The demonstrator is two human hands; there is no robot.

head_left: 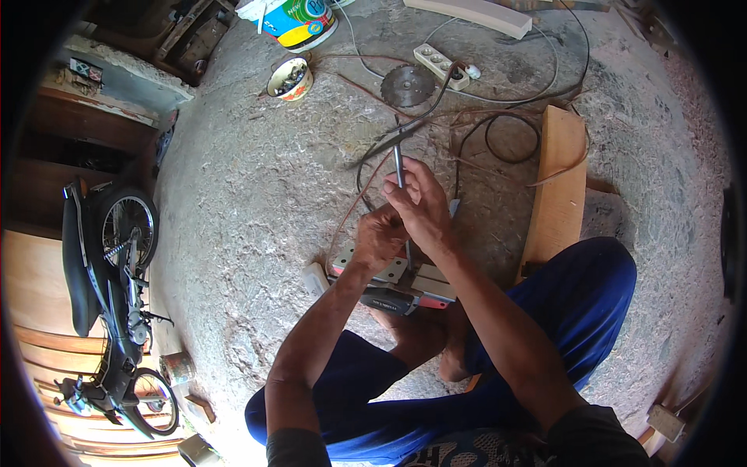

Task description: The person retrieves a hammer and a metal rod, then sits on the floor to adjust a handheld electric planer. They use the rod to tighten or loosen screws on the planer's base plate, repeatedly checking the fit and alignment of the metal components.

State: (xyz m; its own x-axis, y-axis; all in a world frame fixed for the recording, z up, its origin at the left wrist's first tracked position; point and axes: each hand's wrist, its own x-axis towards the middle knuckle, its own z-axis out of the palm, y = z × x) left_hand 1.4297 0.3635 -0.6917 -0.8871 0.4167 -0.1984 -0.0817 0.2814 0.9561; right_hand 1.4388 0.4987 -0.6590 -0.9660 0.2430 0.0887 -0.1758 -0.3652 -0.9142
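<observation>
My right hand (420, 204) is closed around a slim metal rod-shaped tool (400, 165), which points away from me; its exact kind does not show. Just left of it and touching it, my left hand (380, 238) has its fingers curled in, and what they hold is hidden. Below both hands, between my feet, lies a power tool (389, 299) with a dark body, red parts and flat metal plates with holes. A thin metal piece (408, 255) runs down from under the hands toward the plates.
A wooden beam (562, 179) lies at the right. Beyond my hands are a circular saw blade (407, 86), a power strip (440, 65), tangled cables (489, 144), a bowl of small metal parts (291, 79) and a paint bucket (299, 23). A motorcycle (117, 303) stands far left.
</observation>
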